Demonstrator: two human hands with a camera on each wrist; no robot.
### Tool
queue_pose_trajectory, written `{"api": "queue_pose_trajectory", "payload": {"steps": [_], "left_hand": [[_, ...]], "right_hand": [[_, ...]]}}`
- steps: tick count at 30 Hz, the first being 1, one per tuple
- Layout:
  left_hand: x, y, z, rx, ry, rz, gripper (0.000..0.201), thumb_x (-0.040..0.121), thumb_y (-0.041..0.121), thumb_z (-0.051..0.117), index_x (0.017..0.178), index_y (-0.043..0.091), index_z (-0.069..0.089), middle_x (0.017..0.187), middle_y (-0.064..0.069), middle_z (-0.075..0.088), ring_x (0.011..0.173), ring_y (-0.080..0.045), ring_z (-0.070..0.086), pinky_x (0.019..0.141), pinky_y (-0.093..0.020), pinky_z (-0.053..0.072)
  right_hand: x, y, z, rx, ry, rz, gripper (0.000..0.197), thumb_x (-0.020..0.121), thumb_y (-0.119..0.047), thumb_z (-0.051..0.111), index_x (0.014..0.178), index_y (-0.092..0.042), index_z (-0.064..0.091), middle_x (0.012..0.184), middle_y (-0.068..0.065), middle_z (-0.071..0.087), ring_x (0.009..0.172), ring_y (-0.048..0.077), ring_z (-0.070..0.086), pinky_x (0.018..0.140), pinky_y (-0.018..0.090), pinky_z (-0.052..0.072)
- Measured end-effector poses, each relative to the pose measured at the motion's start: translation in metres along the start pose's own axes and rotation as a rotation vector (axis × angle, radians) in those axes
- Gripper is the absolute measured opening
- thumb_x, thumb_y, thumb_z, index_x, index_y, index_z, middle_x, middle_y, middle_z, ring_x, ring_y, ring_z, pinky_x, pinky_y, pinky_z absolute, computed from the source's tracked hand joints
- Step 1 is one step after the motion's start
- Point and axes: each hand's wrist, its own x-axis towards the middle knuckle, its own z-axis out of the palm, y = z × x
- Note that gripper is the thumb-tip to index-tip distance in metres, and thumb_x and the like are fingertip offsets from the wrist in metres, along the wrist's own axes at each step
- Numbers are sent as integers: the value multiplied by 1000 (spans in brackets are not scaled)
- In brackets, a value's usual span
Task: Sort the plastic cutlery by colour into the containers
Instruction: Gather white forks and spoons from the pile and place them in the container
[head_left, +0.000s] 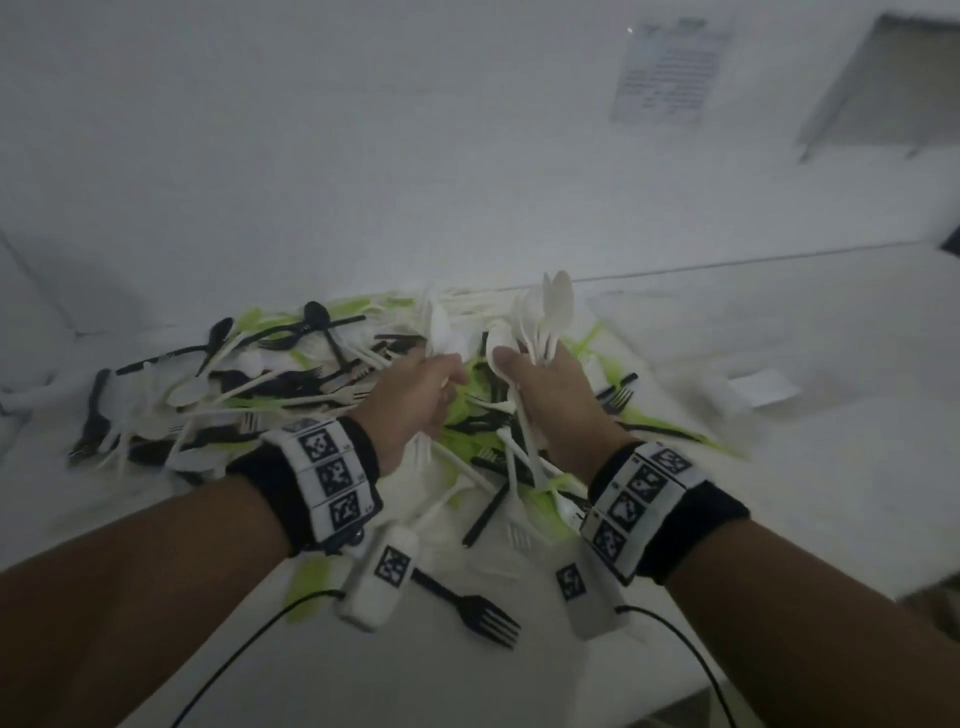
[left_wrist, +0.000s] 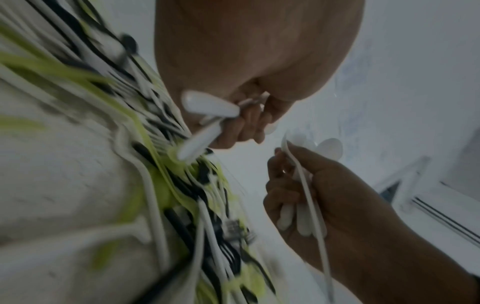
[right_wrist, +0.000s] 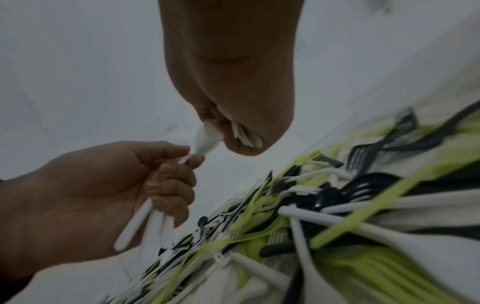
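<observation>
Both hands are full of white stuff right now. My right hand (head_left: 540, 395) is wrapped around a bunch of white spoons (head_left: 551, 312), bowls sticking up so they stay bundled, and my left hand (head_left: 415, 395) is curled around a few more white pieces (left_wrist: 207, 121) over the mixed pile (head_left: 291, 384) of black, green and white cutlery on the white table (head_left: 779, 467). I'd guess I'm collecting one colour per trip. Can't see any containers from here, so no clue yet where these go.
</observation>
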Motion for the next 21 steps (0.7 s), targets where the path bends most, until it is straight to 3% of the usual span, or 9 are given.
{"api": "queue_pose_trajectory", "payload": {"steps": [2,4,6,8,11,14,18,21], "left_hand": [[0,-1,24,25,-121,29,23,102,25,54,95,6,65,63,1,49,50,-13,41,49,-28,32],[-1,-3,44,53,-227,67,28,104,27,53,100,3,68,69,0,55,55,-13,45,50,-29,35],[-4,-2,64,94,-306,83,31,106,31,51,105,5,69,73,-1,58,58,-14,48,53,-28,39],[-8,0,79,179,-321,94,32,107,35,50,104,9,69,78,-5,61,64,-20,57,58,-31,48],[-9,0,93,399,-170,241,30,106,38,46,104,15,65,90,-7,66,74,-25,68,74,-42,56],[-2,1,102,460,-53,299,26,104,41,45,103,19,58,79,1,57,65,-18,56,67,-38,46],[10,6,124,252,-14,42,40,88,50,41,108,18,52,73,3,38,58,-15,33,55,-30,28],[15,4,143,232,105,43,27,98,30,35,105,17,58,79,1,43,60,-15,34,56,-30,28]], "right_hand": [[-8,0,-17,33,68,38,11,100,-19,64,105,-11,70,91,1,75,81,9,72,68,22,55],[-14,3,-33,78,88,68,17,101,-19,62,91,-6,69,78,3,70,71,14,68,66,27,53],[-19,5,-45,118,80,88,22,102,-20,60,89,-3,67,75,10,65,68,22,64,65,34,52],[-17,7,-60,119,120,103,27,103,-23,58,88,-2,66,72,10,65,65,23,64,60,33,51],[1,7,-94,179,291,169,23,104,-30,57,110,-9,64,83,6,66,73,22,65,58,32,53],[21,7,-140,265,422,255,17,103,-30,59,105,-13,60,77,5,56,61,17,55,51,28,47],[30,13,-171,153,262,227,21,102,-31,62,91,-13,60,69,1,51,58,15,51,56,30,44],[31,19,-171,139,126,209,17,102,-29,63,101,-12,65,73,-4,57,66,12,56,62,28,45]]}}
